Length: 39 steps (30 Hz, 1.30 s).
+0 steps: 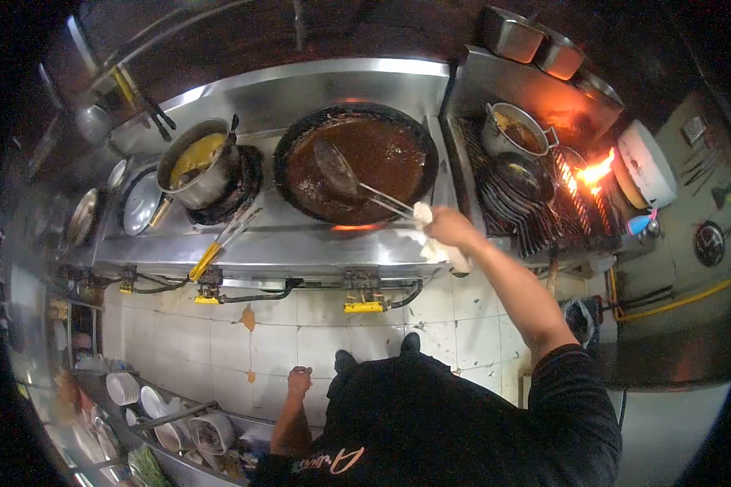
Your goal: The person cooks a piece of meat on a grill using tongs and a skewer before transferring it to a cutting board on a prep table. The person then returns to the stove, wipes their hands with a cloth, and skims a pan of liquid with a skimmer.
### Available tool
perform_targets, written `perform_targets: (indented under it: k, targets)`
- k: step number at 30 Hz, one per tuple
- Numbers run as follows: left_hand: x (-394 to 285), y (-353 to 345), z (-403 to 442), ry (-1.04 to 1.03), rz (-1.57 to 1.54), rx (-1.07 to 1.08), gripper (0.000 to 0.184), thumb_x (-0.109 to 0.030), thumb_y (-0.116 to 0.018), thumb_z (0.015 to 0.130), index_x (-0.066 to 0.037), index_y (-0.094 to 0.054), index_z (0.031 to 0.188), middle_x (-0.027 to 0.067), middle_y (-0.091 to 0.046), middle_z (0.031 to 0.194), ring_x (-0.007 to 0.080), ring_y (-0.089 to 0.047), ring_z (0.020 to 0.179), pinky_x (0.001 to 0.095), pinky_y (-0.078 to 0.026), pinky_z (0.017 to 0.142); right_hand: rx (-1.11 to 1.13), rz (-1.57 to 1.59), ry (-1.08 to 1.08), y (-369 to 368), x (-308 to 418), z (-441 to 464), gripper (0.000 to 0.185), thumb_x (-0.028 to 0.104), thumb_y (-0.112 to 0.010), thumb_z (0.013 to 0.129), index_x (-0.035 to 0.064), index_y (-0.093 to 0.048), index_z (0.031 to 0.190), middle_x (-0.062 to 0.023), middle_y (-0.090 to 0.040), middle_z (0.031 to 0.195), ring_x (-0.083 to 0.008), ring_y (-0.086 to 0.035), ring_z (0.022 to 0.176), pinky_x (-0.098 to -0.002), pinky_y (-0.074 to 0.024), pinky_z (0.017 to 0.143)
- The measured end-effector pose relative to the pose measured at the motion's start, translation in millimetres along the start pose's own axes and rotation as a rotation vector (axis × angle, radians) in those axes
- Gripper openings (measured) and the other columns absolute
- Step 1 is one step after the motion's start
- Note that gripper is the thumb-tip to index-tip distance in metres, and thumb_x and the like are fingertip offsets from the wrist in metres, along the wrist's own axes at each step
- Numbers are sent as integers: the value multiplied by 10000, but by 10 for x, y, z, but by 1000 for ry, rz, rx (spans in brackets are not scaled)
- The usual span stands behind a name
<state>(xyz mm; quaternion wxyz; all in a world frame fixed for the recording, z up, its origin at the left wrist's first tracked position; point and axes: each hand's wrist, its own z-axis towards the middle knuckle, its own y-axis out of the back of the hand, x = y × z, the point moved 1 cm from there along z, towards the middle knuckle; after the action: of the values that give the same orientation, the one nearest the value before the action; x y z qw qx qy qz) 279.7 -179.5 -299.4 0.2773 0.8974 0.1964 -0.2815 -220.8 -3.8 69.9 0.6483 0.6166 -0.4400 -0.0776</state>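
My right hand (451, 228) is closed around the handle end of a long-handled skimmer (336, 165), with a white cloth (424, 230) bunched in its grip. The skimmer's round head rests in dark brown liquid inside a wide black wok (283, 172) on the stove. Low beside my body, over the tiled floor, hangs my left hand (299, 380), its fingers curled in and nothing visible in them.
Left of the wok, a metal pot (205, 185) of yellowish food sits on a burner. Yellow-handled tongs (211, 253) lie across the stove edge. At right, open flames (595, 172) rise from a grill near a two-handled pot (495, 140) and stacked black pans (516, 199).
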Motion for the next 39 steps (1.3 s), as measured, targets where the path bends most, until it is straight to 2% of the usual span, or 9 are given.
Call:
perform_targets:
  k: [4, 10, 16, 28, 31, 33, 34, 36, 39]
  targets:
    - [323, 113, 140, -745, 801, 61, 247, -206, -539, 783, 36, -589, 797, 144, -578, 586, 230, -583, 473, 334, -465, 471, -83, -253, -48, 40, -306, 177, 250, 143, -541, 717, -39, -633, 862, -261, -608, 878, -379, -600, 866, -441, -482, 767]
    - [180, 85, -146, 3, 81, 5, 280, -208, -520, 782, 66, -568, 760, 159, -561, 568, 248, -565, 441, 359, -461, 470, -329, -392, -49, 135, -530, 136, 193, 98, -480, 758, 7, -625, 846, -238, -620, 806, -385, -619, 748, -458, -501, 678]
    - [114, 51, -158, 43, 43, -50, 299, -227, -562, 768, 66, -577, 825, 165, -577, 580, 234, -583, 465, 352, -467, 470, -504, -485, 9, 49, -733, -31, 233, 80, -508, 755, 36, -535, 982, -201, -543, 824, -387, -587, 704, -464, -495, 607]
    - [-196, 73, 14, -46, 140, 33, 268, -241, -488, 835, -4, -613, 833, 120, -633, 685, 246, -604, 572, 366, -486, 616, -589, -400, -42, -246, -626, -509, 282, 62, -492, 766, 52, -503, 1048, -183, -510, 875, -356, -556, 780, -448, -494, 590]
    - [379, 71, 541, -953, 1002, -85, 256, -207, -443, 852, -37, -628, 802, 92, -637, 745, 254, -600, 662, 394, -474, 684, -556, -365, -67, -414, -673, -533, 344, 66, -492, 754, 60, -501, 1099, -193, -518, 883, -363, -549, 813, -443, -482, 642]
    - [116, 124, 361, -185, 389, 143, 179, -158, -477, 812, -86, -634, 765, 76, -618, 771, 231, -587, 708, 397, -482, 663, -493, -336, -115, -418, -694, -543, 377, 64, -483, 754, 74, -506, 1130, -191, -526, 892, -359, -552, 835, -434, -486, 674]
    - [484, 86, 710, -470, 435, 26, 158, -173, -509, 788, -88, -615, 707, 76, -599, 669, 220, -589, 636, 388, -485, 636, -473, -322, -112, -336, -664, -563, 362, 69, -480, 756, 79, -507, 1117, -190, -529, 886, -364, -553, 841, -430, -488, 677]
    - [-332, 161, 20, 34, -24, 206, 113, -176, -572, 737, -74, -605, 703, 63, -588, 606, 231, -591, 620, 363, -485, 584, -525, -235, -130, -119, -621, -627, 287, 57, -495, 746, 65, -520, 1031, -203, -544, 888, -388, -564, 835, -456, -484, 683]
    - [64, 195, 514, -549, 593, 123, 120, -181, -602, 737, -67, -597, 698, 74, -593, 608, 230, -598, 645, 354, -483, 581, -599, -45, -232, 338, -656, -692, 271, 64, -548, 723, 59, -549, 994, -223, -574, 907, -415, -578, 814, -475, -471, 701]
